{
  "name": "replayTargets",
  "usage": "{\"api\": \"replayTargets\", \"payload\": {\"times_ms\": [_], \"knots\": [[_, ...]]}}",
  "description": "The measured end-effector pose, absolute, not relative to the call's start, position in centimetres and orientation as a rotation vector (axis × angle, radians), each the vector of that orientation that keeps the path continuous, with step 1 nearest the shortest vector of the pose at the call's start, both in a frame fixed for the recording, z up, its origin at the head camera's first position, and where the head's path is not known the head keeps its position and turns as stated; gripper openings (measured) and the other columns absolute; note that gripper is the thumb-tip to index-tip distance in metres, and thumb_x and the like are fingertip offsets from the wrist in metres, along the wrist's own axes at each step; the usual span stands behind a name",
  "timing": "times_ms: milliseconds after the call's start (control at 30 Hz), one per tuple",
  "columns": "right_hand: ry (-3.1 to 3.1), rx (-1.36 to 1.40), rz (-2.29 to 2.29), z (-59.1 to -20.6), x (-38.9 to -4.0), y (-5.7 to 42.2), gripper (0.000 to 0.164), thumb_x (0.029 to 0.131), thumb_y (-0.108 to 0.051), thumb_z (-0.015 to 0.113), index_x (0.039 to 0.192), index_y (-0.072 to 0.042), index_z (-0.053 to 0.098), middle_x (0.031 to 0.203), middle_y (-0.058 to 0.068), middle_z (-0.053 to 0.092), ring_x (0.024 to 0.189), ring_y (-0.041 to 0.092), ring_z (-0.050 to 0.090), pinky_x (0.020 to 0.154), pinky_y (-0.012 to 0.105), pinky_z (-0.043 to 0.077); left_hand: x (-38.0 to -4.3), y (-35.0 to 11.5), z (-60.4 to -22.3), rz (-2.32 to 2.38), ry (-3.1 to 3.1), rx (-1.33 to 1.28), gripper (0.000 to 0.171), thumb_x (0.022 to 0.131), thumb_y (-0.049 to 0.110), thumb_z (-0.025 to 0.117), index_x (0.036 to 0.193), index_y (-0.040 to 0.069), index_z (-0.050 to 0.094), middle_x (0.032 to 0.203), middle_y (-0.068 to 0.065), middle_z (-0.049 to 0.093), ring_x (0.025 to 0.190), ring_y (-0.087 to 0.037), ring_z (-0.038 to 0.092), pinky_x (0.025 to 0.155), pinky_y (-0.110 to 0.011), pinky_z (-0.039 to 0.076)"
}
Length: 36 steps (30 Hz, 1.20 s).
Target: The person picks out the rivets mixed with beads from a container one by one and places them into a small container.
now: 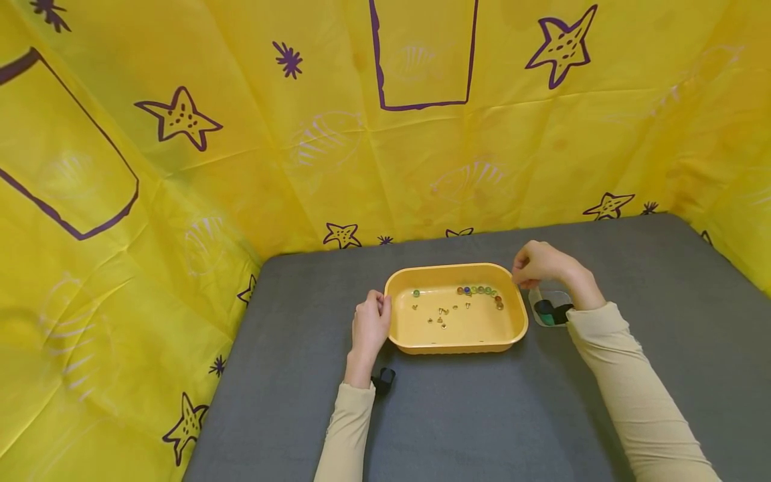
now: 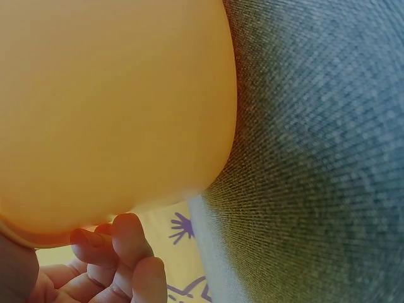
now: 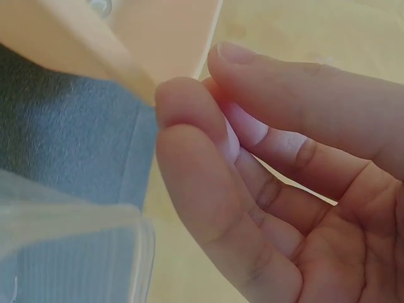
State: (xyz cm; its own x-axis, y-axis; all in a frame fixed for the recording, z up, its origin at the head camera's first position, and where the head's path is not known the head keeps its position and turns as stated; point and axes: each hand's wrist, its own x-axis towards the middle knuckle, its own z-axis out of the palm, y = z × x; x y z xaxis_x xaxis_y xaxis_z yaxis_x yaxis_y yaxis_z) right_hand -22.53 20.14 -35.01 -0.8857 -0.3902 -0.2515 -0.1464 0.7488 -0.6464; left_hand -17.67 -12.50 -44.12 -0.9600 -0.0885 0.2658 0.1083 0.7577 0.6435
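A yellow rectangular tray [image 1: 456,336] stands on the grey cloth, with glass marbles [image 1: 480,290] mostly in a row along its far right side. A lone green marble [image 1: 416,293] lies at the far left. Small gold-coloured tacks [image 1: 442,311] are scattered across the tray floor. My left hand [image 1: 370,326] grips the tray's left end, thumb at the rim and fingers curled below it in the left wrist view. At the far right corner my right hand [image 1: 540,264] has its curled fingers [image 3: 189,145] at the tray's rim, partly hiding it.
Just right of the tray, partly behind the right wrist, sits a clear plastic container [image 3: 142,252] with something green [image 1: 547,320] showing. A black wrist device [image 1: 383,380] hangs by the left forearm. Yellow fabric [image 1: 361,154] with purple sea drawings rises behind the table and at both sides.
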Motion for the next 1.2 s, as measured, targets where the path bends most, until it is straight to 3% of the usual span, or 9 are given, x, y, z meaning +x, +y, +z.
{"api": "replayTargets", "payload": {"times_ms": [733,967,1200], "knots": [[2.531,-0.452,-0.927,-36.3,-23.4,17.7,0.017,0.078,-0.001,0.061,0.063,-0.003,0.055,0.058,0.004,0.056,0.053,0.015,0.055,0.057,0.034,0.049,-17.5,-12.4,-44.2,-1.005,-2.673,-0.018,0.019,0.093,0.019,0.055,0.087,0.002,0.056,0.067,-0.004,0.055,0.055,-0.016,0.05,0.051,-0.03,0.042],[2.514,-0.424,-0.935,-36.9,-23.8,17.1,0.016,0.079,-0.003,0.064,0.065,-0.001,0.057,0.06,0.006,0.059,0.055,0.017,0.058,0.054,0.029,0.048,-17.6,-12.4,-44.2,-1.005,-2.685,-0.004,0.019,0.093,0.02,0.055,0.088,0.002,0.056,0.067,-0.005,0.054,0.054,-0.015,0.05,0.051,-0.029,0.042],[2.485,-0.395,-0.96,-37.1,-24.0,16.6,0.01,0.078,-0.001,0.064,0.069,0.003,0.061,0.063,0.009,0.062,0.058,0.021,0.062,0.059,0.033,0.052,-17.6,-12.4,-44.3,-1.0,-2.688,0.002,0.019,0.093,0.02,0.055,0.088,0.002,0.056,0.066,-0.004,0.055,0.053,-0.015,0.05,0.05,-0.029,0.042]]}}
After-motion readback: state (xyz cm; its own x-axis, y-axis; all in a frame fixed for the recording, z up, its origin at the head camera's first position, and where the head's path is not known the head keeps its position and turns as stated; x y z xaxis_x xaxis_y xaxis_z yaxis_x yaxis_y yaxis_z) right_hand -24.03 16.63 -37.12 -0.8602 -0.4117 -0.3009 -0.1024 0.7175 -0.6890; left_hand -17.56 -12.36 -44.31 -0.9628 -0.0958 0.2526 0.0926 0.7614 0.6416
